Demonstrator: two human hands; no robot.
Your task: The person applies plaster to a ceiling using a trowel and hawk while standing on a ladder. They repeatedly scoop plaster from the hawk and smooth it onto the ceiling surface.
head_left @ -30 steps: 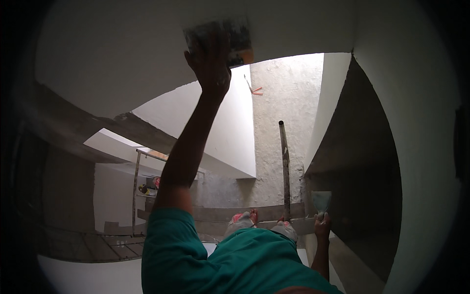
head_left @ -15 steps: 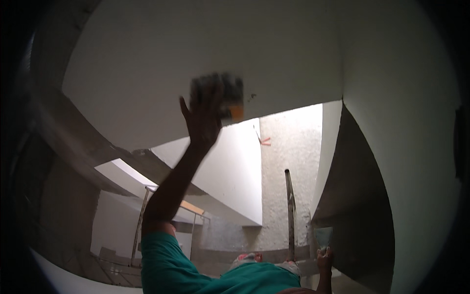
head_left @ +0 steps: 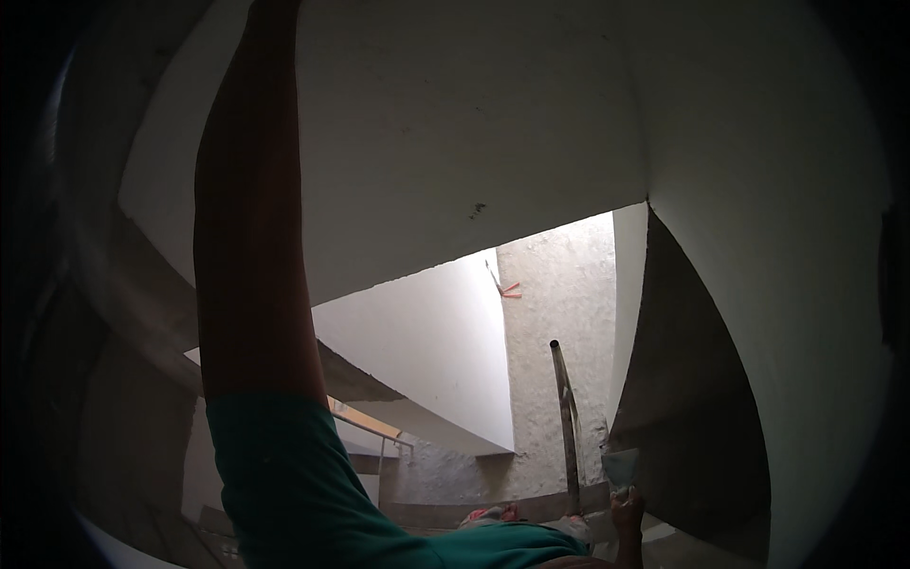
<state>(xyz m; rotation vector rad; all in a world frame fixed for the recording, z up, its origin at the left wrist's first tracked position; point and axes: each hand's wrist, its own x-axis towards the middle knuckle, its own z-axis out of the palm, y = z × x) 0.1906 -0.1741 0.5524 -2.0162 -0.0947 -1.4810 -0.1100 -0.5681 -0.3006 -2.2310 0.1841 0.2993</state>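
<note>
My left arm (head_left: 251, 209) reaches straight up over the pale plastered surface (head_left: 455, 123). Its hand lies beyond the top edge, so its fingers and anything in them are hidden. Low at the right, my right hand (head_left: 627, 512) is closed round the handle of a putty knife (head_left: 621, 467). The knife's broad blade points up, apart from the plastered surface. A small dark rough patch (head_left: 477, 211) marks the plaster near its lower edge.
A metal pole (head_left: 567, 417) stands upright left of the putty knife. Reddish wires (head_left: 512, 291) stick out by the bright rough wall (head_left: 559, 275). A thin metal rail (head_left: 384, 431) runs at the lower left, and a curved pale wall (head_left: 806, 284) rises at the right.
My left hand, earlier on the plaster with a dark, orange-marked flat pad, has moved up out of view. My right hand still holds the putty knife, slightly lower.
</note>
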